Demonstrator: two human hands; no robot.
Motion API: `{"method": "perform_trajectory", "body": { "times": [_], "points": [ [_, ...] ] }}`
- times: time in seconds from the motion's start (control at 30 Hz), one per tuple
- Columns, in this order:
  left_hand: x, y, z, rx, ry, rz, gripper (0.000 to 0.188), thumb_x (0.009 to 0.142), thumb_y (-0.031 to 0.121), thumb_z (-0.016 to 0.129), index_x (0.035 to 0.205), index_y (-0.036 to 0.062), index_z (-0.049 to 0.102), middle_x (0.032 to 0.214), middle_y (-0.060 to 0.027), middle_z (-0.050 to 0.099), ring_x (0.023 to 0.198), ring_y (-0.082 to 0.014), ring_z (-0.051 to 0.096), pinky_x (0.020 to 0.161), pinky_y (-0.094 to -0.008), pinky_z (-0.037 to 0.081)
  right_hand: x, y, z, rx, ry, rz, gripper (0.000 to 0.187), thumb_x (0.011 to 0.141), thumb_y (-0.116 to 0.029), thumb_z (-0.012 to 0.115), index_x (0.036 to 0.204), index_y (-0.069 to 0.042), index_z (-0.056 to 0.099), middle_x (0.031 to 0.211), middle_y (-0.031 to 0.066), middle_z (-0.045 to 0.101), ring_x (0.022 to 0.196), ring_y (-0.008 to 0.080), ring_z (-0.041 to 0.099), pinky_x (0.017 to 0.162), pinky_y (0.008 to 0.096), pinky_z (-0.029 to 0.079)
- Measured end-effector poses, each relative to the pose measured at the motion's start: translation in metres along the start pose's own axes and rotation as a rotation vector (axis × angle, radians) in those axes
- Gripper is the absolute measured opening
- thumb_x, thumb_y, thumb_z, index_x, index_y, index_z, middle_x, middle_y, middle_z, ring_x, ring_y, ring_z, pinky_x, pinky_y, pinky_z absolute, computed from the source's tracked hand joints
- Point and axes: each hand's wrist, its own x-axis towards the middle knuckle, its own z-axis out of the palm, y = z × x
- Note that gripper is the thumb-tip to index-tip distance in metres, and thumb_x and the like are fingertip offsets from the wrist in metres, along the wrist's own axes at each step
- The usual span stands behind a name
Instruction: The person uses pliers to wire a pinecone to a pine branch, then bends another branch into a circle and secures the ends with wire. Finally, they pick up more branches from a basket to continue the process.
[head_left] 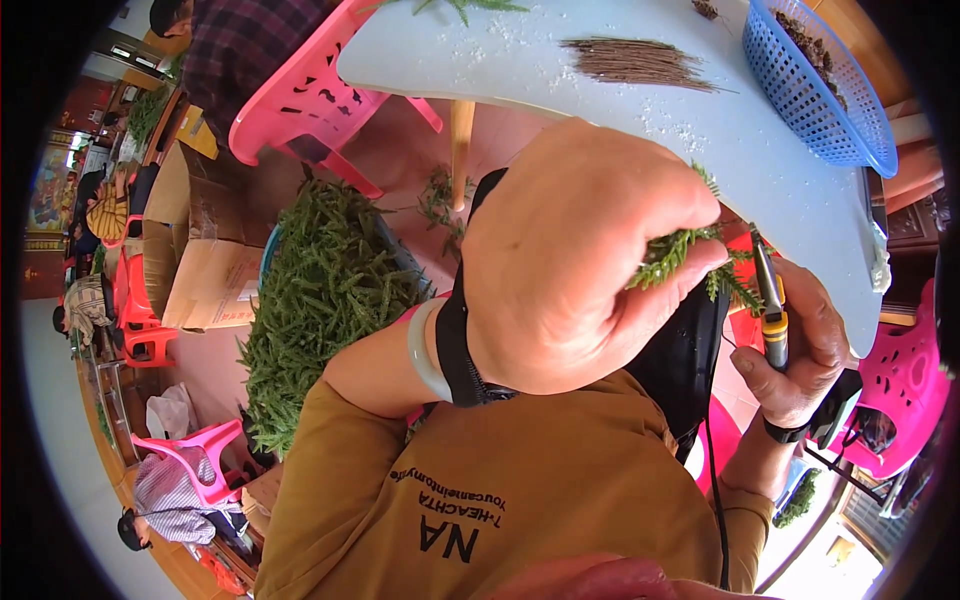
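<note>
My left hand [575,265] is raised close in the middle, fingers closed round a green pine-like sprig [665,258]. Leafy tips of the sprig stick out past the fingertips toward the right. To the right, my right hand [805,350] is wrapped round pliers [773,325] with yellow and grey handles. Their metal jaws point up and lie beside the outer tips of the sprig. Whether the jaws grip anything is too small to tell. Part of the sprig is hidden inside my left hand.
A pale table [520,60] bears a bundle of thin brown stems [640,62] and a blue basket [820,90] holding brown pieces. Left stands a large heap of green sprigs [320,300], near a cardboard box [205,260] and pink chair [310,100]. Other people sit farther left.
</note>
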Motion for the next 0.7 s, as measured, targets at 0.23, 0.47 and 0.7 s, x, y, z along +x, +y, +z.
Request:
{"method": "perform_trajectory", "body": {
  "times": [0.23,0.47,0.7],
  "points": [
    [0.0,-0.004,0.002,0.039,0.021,0.119,0.031,0.057,-0.003,0.071,0.085,0.0035,0.058,0.077,-0.0066,0.059,0.064,-0.0233,0.056,0.056,-0.0306,0.042,0.006,0.003,0.001,-0.068,-0.043,-0.108,0.058,0.052,-0.013,0.076,0.104,0.007,0.061,0.097,0.0169,0.063,0.083,0.0236,0.061,0.078,0.0301,0.047],
    [0.002,-0.006,-0.009,0.282,-0.133,0.345,0.038,0.063,-0.005,0.076,0.095,0.0037,0.057,0.088,-0.0085,0.06,0.068,-0.021,0.054,0.059,-0.0276,0.043,0.005,-0.006,0.004,-0.047,-0.01,-0.019,0.058,0.052,-0.013,0.076,0.105,0.006,0.061,0.097,0.0165,0.063,0.083,0.0234,0.061,0.077,0.029,0.047],
    [-0.002,-0.01,-0.003,0.4,-0.037,0.479,0.04,0.061,-0.006,0.074,0.095,0.0043,0.057,0.087,-0.0086,0.061,0.063,-0.0202,0.052,0.056,-0.0276,0.042,-0.002,-0.016,0.014,0.032,-0.002,0.098,0.061,0.054,-0.007,0.076,0.111,0.007,0.058,0.104,0.015,0.06,0.089,0.0206,0.059,0.079,0.0282,0.046]
  ]
}}
